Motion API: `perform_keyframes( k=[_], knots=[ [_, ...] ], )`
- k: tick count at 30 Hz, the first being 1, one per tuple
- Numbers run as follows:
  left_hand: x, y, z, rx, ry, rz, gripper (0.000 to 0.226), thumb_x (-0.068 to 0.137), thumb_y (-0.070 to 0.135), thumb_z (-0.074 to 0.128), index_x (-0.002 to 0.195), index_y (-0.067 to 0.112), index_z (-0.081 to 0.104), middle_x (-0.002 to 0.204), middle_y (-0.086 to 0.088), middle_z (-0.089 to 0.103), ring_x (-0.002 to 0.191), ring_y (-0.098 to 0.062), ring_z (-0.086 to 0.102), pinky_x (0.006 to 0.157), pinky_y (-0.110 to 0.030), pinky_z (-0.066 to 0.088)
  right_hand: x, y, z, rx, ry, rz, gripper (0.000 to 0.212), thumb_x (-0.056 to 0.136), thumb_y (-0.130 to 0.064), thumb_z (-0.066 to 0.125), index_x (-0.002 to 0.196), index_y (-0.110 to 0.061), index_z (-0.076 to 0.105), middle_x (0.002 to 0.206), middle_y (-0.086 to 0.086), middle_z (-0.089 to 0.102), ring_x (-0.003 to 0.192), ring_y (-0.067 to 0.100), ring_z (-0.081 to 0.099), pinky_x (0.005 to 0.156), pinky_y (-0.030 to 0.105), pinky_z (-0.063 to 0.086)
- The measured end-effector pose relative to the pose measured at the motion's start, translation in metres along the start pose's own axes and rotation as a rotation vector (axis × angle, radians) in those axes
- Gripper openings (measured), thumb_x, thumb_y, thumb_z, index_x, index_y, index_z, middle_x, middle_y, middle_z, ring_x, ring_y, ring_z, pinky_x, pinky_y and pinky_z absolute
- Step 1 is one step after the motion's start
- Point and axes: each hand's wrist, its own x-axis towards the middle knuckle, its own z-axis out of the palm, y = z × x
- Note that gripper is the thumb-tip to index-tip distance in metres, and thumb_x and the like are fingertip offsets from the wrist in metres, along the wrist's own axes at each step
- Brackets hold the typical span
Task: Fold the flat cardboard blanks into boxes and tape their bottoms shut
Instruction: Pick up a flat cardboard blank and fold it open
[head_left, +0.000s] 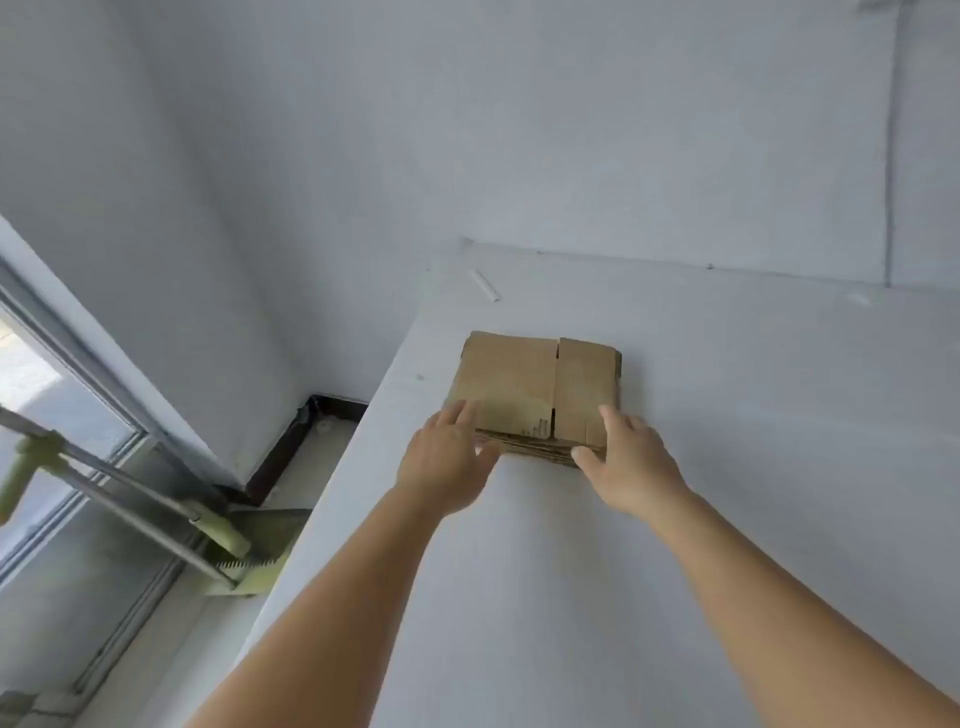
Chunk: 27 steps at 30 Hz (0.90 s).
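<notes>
A: Brown corrugated cardboard, a stack of flat blanks (537, 397), lying near the middle of the white table (727, 467), toward its 9 o'clock edge. All still flat; none folded, no box made.

B: Hands?

A: Both at the stack's near edge, 6 o'clock side. Left hand (447, 462) at the near-left corner, fingers extended onto the top sheet, thumb against the stack's edge. Right hand (631, 460) at the near-right corner, fingers on top, thumb under the layered edge. Loose, straight-fingered contact; I judge it the start of lifting or peeling off a blank, not yet a firm grasp.

B: Tape?

A: None in sight. So folding and taping both remain; the task looks barely begun.

B: Surface, room?

A: Table is matte white, smooth. A small white stick-like piece (484, 285) lies beyond the stack at 11 o'clock, well apart. Pale grey walls (363, 130) behind. At 9 o'clock, a window frame (72, 364); at 8 o'clock, a pale green and metal folding rack (130, 493) on the floor, dark skirting beside it.
</notes>
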Motion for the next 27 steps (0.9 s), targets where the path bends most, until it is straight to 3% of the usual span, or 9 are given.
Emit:
perform_keyframes(
  k=[7, 17, 22, 27],
  knots=[
    [0.04, -0.03, 0.007, 0.017, -0.058, 0.009, 0.049, 0.096, 0.04, 0.045, 0.14, 0.021, 0.035, 0.144, 0.0, 0.039, 0.129, -0.024, 0.039, 0.106, -0.036, 0.034, 0.022, -0.014, 0.02, 0.082, 0.072, 0.23, 0.072, 0.094, -0.046, 0.046, 0.149, -0.01, 0.016, 0.15, 0.011, 0.03, 0.137, 0.033, 0.022, 0.107, 0.04, 0.03],
    [0.046, -0.038, 0.011, -0.089, 0.059, 0.02, 0.059, 0.087, 0.033, 0.062, 0.14, 0.015, 0.042, 0.142, -0.002, 0.04, 0.131, -0.022, 0.035, 0.111, -0.034, 0.028, 0.018, -0.014, 0.029, 0.234, 0.213, 0.293, 0.071, 0.09, -0.042, 0.055, 0.148, -0.013, 0.026, 0.15, 0.007, 0.034, 0.138, 0.028, 0.026, 0.107, 0.04, 0.031],
    [0.025, -0.025, -0.002, -0.262, 0.073, 0.088, 0.054, 0.087, 0.027, 0.065, 0.137, 0.017, 0.046, 0.14, 0.003, 0.037, 0.109, -0.011, 0.049, 0.087, -0.019, 0.039, -0.007, -0.009, 0.018, 0.354, 0.325, 0.269, 0.07, 0.087, -0.039, 0.06, 0.146, -0.014, 0.032, 0.147, 0.003, 0.039, 0.136, 0.023, 0.031, 0.107, 0.036, 0.032],
    [-0.003, 0.004, 0.0, -0.355, 0.129, 0.201, 0.055, 0.082, 0.027, 0.073, 0.133, 0.016, 0.054, 0.134, 0.001, 0.043, 0.101, -0.01, 0.053, 0.085, -0.011, 0.038, -0.051, 0.014, 0.004, 0.432, 0.432, 0.285, 0.07, 0.084, -0.036, 0.064, 0.145, -0.015, 0.035, 0.144, 0.001, 0.042, 0.128, 0.021, 0.042, 0.102, 0.032, 0.038]
  ],
)
